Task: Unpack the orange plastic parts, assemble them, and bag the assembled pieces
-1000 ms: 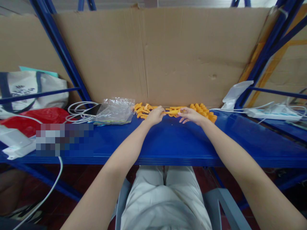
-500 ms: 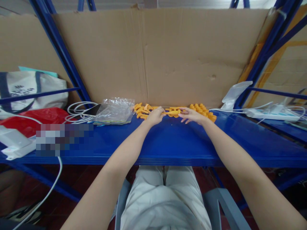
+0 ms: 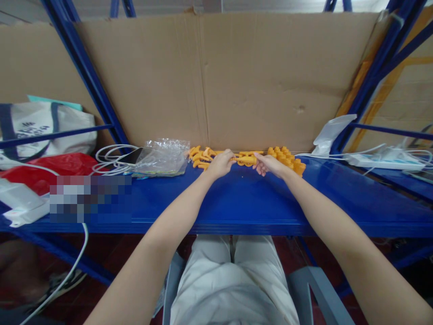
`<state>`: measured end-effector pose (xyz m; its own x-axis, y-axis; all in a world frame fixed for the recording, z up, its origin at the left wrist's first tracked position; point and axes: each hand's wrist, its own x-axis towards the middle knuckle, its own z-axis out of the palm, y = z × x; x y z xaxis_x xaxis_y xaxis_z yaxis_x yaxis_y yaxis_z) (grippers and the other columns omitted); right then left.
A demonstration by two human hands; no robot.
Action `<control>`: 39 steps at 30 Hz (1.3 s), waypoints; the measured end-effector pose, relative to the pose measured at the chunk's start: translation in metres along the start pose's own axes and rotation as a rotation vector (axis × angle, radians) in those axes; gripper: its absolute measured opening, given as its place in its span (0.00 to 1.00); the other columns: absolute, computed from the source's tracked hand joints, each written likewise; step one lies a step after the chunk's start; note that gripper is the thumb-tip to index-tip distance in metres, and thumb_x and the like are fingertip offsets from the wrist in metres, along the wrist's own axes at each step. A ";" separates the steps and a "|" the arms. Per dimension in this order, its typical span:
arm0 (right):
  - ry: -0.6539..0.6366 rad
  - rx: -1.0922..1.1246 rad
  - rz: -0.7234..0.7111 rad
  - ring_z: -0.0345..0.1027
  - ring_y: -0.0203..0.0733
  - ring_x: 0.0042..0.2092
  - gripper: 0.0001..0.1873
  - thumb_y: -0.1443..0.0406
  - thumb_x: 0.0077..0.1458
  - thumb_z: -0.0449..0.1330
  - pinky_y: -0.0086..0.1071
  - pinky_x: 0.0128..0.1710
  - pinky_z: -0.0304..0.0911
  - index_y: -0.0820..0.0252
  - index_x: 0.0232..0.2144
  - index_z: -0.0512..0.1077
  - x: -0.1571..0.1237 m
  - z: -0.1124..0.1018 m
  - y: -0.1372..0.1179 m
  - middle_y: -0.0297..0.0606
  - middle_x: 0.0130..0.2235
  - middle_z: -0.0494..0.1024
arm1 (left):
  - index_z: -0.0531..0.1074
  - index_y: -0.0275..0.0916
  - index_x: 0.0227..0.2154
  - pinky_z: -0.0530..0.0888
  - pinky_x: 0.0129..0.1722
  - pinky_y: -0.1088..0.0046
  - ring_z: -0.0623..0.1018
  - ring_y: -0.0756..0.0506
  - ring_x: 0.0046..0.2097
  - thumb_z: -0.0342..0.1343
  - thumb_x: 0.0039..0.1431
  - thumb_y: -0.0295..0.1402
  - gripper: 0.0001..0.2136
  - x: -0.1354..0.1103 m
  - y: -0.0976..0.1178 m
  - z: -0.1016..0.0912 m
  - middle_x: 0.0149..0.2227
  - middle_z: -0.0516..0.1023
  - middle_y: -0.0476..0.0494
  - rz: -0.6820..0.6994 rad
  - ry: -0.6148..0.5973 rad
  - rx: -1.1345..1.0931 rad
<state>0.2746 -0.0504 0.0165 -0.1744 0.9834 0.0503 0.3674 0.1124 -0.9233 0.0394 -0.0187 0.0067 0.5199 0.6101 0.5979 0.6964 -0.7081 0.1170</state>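
Observation:
Between my hands, just above the blue shelf top, is a yellow plastic piece [image 3: 246,160] with a thin left end and a thicker right end. My left hand [image 3: 221,164] is closed on its thin end. My right hand [image 3: 269,164] pinches the thicker end between thumb and fingers. Several curved yellow plastic parts [image 3: 199,155] lie beside my left hand, some partly hidden by it. A cluster of yellow knobbed parts [image 3: 287,158] sits just beyond my right hand. More yellow pieces lie behind the held one, largely covered.
Clear plastic bags [image 3: 162,158], a phone [image 3: 131,156] and coiled white cable [image 3: 108,159] lie to the left, near a red bag [image 3: 74,163]. Cardboard [image 3: 237,81] stands along the back. At the right are a power strip [image 3: 382,161] and blue rack post [image 3: 348,131].
My right hand has closed its fingers on the thicker end of the yellow piece, where they were spread before. The left hand has hardly moved.

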 end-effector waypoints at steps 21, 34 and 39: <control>0.060 0.077 -0.115 0.74 0.32 0.28 0.13 0.70 0.58 0.65 0.24 0.28 0.69 0.59 0.47 0.74 -0.001 -0.009 0.001 0.39 0.38 0.82 | 0.56 0.40 0.67 0.77 0.53 0.63 0.78 0.42 0.57 0.58 0.63 0.30 0.31 0.009 -0.028 0.022 0.60 0.73 0.29 -0.244 0.131 -0.422; -0.003 0.039 -0.124 0.69 0.33 0.25 0.08 0.63 0.56 0.69 0.27 0.28 0.70 0.61 0.38 0.78 0.008 -0.018 0.011 0.40 0.33 0.82 | 0.74 0.38 0.51 0.76 0.55 0.59 0.81 0.39 0.52 0.66 0.55 0.29 0.20 0.005 -0.014 0.012 0.48 0.82 0.37 -0.360 0.094 -0.278; 0.020 0.039 -0.080 0.66 0.33 0.24 0.15 0.55 0.59 0.66 0.29 0.27 0.67 0.61 0.28 0.76 0.003 -0.014 0.006 0.41 0.29 0.80 | 0.73 0.39 0.52 0.77 0.51 0.63 0.82 0.40 0.48 0.65 0.57 0.29 0.20 0.004 -0.009 0.009 0.46 0.83 0.39 -0.347 0.073 -0.239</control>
<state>0.2888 -0.0446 0.0167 -0.1836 0.9742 0.1314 0.3174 0.1853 -0.9300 0.0401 -0.0067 0.0012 0.2323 0.8060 0.5444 0.6850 -0.5329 0.4967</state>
